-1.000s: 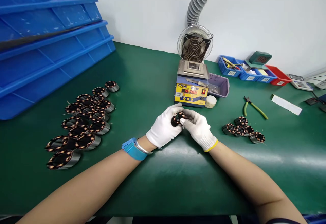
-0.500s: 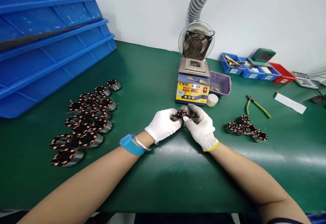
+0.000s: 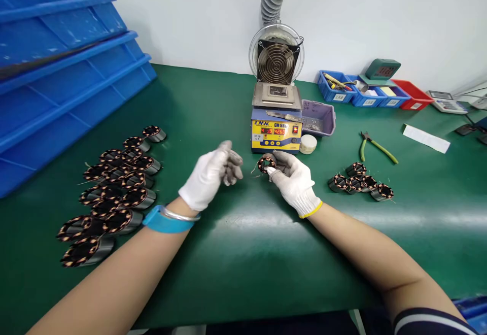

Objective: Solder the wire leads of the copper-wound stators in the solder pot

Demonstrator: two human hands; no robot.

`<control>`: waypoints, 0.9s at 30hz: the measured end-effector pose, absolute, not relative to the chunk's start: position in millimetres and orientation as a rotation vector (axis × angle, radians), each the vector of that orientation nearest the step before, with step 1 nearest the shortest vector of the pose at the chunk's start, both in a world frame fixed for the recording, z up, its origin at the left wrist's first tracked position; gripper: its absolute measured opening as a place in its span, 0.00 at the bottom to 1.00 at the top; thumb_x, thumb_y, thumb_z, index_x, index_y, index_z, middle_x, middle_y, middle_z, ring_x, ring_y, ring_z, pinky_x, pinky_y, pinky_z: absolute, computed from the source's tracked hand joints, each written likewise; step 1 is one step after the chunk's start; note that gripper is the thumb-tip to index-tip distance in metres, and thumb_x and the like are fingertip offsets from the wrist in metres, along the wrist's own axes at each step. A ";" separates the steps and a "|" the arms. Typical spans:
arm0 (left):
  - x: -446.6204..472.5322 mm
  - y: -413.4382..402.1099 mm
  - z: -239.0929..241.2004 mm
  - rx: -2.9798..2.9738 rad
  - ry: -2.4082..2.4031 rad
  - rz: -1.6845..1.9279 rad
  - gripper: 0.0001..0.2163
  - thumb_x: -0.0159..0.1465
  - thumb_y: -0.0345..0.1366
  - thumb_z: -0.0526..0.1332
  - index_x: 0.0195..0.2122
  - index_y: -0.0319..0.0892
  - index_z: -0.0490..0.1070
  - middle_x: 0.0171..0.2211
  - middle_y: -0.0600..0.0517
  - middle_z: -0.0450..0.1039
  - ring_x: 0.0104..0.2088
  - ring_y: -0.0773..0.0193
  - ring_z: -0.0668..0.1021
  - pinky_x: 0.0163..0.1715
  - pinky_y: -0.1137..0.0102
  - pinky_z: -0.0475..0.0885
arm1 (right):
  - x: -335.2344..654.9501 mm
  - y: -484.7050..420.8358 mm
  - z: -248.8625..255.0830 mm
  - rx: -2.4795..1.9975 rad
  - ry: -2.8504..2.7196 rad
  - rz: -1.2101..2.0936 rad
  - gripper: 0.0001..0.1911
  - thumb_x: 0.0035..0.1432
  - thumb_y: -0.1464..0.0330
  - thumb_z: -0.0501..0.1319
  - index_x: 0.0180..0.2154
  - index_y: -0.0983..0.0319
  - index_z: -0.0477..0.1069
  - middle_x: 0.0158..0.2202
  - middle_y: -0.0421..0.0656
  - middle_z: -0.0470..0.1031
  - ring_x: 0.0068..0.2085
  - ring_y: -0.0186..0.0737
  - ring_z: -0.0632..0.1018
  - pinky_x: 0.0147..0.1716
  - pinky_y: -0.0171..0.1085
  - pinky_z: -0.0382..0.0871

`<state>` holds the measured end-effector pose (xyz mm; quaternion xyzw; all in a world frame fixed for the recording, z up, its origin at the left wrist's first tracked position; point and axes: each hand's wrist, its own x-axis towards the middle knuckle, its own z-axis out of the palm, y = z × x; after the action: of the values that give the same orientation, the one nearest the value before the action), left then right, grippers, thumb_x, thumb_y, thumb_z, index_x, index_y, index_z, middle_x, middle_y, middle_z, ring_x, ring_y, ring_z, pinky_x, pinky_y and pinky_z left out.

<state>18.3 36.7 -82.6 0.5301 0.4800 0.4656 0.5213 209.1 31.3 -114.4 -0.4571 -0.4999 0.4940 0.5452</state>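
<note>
My right hand (image 3: 294, 182), in a white glove, grips a small round stator (image 3: 266, 164) wound with copper coils, held up over the green mat in front of the solder pot (image 3: 276, 128). My left hand (image 3: 211, 175), also gloved, hovers a short way left of the stator with its fingers loosely curled and nothing visible in them. A blue wrist strap (image 3: 162, 220) sits on my left wrist. Several more stators (image 3: 114, 188) lie in rows to the left, and a few stators (image 3: 359, 185) lie grouped to the right.
Stacked blue trays (image 3: 57, 81) fill the left side. Behind the solder pot stand a fan (image 3: 276, 61) and a grey hose. A purple tray (image 3: 321, 116), a white tub (image 3: 307, 143), green-handled pliers (image 3: 375, 146), small blue and red bins (image 3: 365, 96) and a paper strip (image 3: 426, 138) lie at the right.
My left hand has let go of the stator and drawn away to the left. The right hand alone now holds it. The view has shifted a little to the right.
</note>
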 end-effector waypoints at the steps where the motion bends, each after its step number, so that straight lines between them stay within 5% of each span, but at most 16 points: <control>1: 25.3 35.8 -86.6 1.339 1.181 1.067 0.21 0.63 0.55 0.52 0.31 0.40 0.69 0.21 0.51 0.72 0.19 0.67 0.71 0.18 0.73 0.63 | 208.5 30.0 -114.8 -1.077 -1.194 1.171 0.25 0.48 0.65 0.66 0.49 0.62 0.68 0.45 0.46 0.78 0.43 0.44 0.80 0.40 0.40 0.79; 7: 45.6 20.6 -78.8 1.565 1.326 0.895 0.18 0.59 0.48 0.60 0.19 0.41 0.66 0.16 0.54 0.68 0.18 0.69 0.67 0.19 0.73 0.62 | 208.3 26.6 -116.2 -1.116 -1.275 1.142 0.25 0.48 0.66 0.66 0.49 0.62 0.69 0.46 0.46 0.77 0.44 0.43 0.79 0.44 0.41 0.78; 12: 10.7 19.0 -59.8 1.425 0.889 0.602 0.18 0.53 0.47 0.63 0.14 0.43 0.61 0.09 0.53 0.60 0.13 0.68 0.61 0.15 0.70 0.58 | 210.0 33.3 -118.2 -1.150 -1.200 1.140 0.23 0.47 0.66 0.67 0.47 0.62 0.70 0.43 0.45 0.78 0.40 0.42 0.80 0.41 0.41 0.79; 19: 31.6 32.1 -82.3 1.519 1.249 0.981 0.18 0.59 0.52 0.58 0.28 0.40 0.69 0.21 0.52 0.70 0.20 0.68 0.69 0.19 0.73 0.62 | 209.2 30.8 -116.6 -1.153 -1.230 1.130 0.23 0.47 0.67 0.66 0.47 0.62 0.70 0.41 0.44 0.79 0.40 0.41 0.80 0.41 0.40 0.79; 24: 43.1 27.9 -79.4 1.529 1.417 1.031 0.13 0.54 0.42 0.63 0.19 0.40 0.68 0.17 0.54 0.68 0.20 0.70 0.67 0.20 0.74 0.62 | 207.9 27.5 -115.1 -1.167 -1.291 1.106 0.23 0.47 0.67 0.67 0.47 0.61 0.70 0.42 0.44 0.79 0.42 0.42 0.80 0.44 0.40 0.78; 27: 29.9 28.4 -78.6 1.279 1.333 1.266 0.06 0.52 0.37 0.61 0.22 0.40 0.68 0.17 0.56 0.66 0.17 0.71 0.66 0.16 0.74 0.59 | 207.5 28.3 -114.2 -1.198 -1.261 1.116 0.23 0.47 0.68 0.67 0.47 0.62 0.70 0.42 0.44 0.79 0.41 0.42 0.80 0.41 0.39 0.79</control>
<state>29.9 28.4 -78.6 0.5140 0.5356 0.5089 0.4359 207.5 28.3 -114.2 -0.4980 -0.5240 0.4639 0.5120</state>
